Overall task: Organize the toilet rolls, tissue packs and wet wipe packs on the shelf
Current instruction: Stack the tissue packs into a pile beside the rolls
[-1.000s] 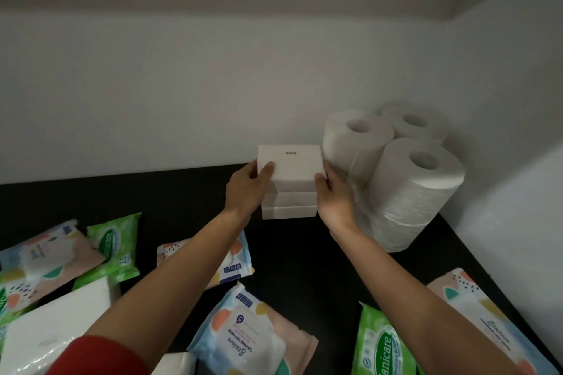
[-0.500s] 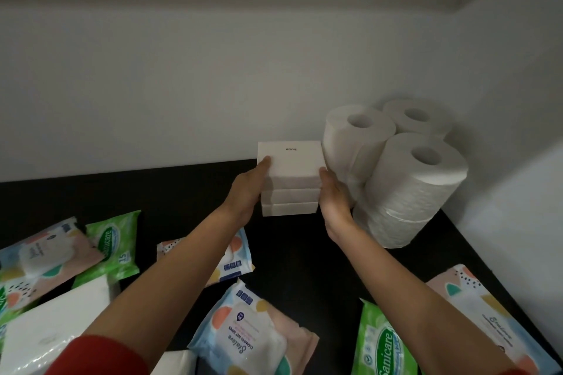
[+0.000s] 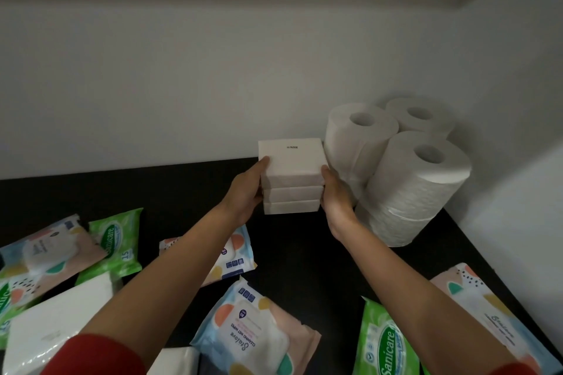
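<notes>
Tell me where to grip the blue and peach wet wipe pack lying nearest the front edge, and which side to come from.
Grip the blue and peach wet wipe pack across its two long edges, coming from above. It lies flat on the black shelf with its label up, so no side face stands clear to pinch. Both hands are busy on the tissue pack stack; the left hand is probably nearer.

I read "Sanicare" in white script on the green plastic wet wipe pack (image 3: 384,344) at the lower right. The same word showed on the green plastic wet wipe pack (image 3: 117,242) at the left, which also carried the number "15". On the pastel blue and pink wet wipe pack (image 3: 254,336) near the bottom centre I made out "CLEANING WET WIPES" upside down beside a script brand name. The topmost white square tissue pack (image 3: 291,160) bore a small dark printed code, too small for me to read.
</notes>
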Action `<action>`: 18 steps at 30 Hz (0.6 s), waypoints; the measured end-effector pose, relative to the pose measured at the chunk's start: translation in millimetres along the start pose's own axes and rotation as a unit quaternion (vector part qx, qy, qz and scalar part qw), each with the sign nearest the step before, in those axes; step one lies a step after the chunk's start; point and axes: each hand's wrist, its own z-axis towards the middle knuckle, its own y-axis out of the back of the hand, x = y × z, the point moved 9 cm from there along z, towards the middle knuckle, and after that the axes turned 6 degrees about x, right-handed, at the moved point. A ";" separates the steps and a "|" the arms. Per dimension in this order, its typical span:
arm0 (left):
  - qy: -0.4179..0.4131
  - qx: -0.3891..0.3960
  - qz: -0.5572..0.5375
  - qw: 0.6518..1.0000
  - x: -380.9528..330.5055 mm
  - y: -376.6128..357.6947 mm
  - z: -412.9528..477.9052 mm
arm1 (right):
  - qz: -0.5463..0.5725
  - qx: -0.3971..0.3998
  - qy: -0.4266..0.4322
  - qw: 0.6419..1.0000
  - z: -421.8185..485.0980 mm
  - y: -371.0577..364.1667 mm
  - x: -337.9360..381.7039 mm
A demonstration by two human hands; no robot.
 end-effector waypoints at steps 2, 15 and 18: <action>0.004 0.007 -0.001 1.000 1.7 -1.8 0.5 | 0.008 0.005 -0.005 1.000 0.5 -0.7 -3.1; 0.028 0.003 -0.012 1.000 8.6 1.5 1.1 | 0.016 0.016 -0.017 1.000 11.9 -2.0 -15.2; 0.027 0.002 -0.003 1.000 8.4 1.3 0.7 | 0.017 0.012 -0.024 0.999 12.8 -1.6 -18.3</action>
